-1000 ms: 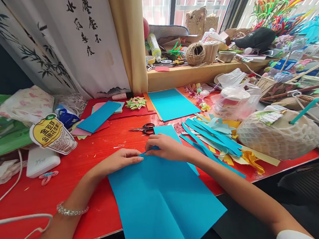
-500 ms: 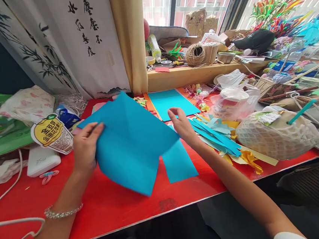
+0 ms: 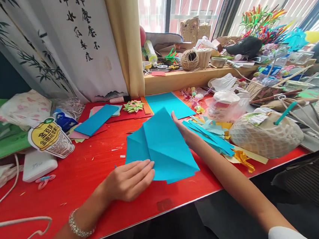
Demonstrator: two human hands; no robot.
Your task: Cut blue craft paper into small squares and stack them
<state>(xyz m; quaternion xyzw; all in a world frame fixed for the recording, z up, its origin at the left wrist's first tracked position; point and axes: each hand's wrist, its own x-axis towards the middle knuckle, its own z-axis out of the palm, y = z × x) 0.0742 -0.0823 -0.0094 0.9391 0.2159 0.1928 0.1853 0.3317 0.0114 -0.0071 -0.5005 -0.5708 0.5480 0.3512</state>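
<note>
A blue sheet of paper (image 3: 164,145) with crease lines lies on the red table, its right part folded over as a flap. My left hand (image 3: 133,178) rests flat at the paper's lower left, fingertips touching it. Along the right edge of the flap is my right hand (image 3: 184,130), with one digit stretched upward; its other fingers are hidden behind the paper. Another blue piece shows a little under the sheet's lower edge. Blue paper strips (image 3: 209,137) lie to the right of my right hand.
Behind the folded sheet are a stack of blue paper (image 3: 169,105), a folded paper star (image 3: 133,106) and a blue rectangle (image 3: 96,120). A netted coconut with a straw (image 3: 265,133) stands right. A white power bank (image 3: 40,165) and a cable lie left.
The blue sheet was turned in the air by my left hand and now lies on the table with a flap folded over. My left hand moved right and down onto it.
</note>
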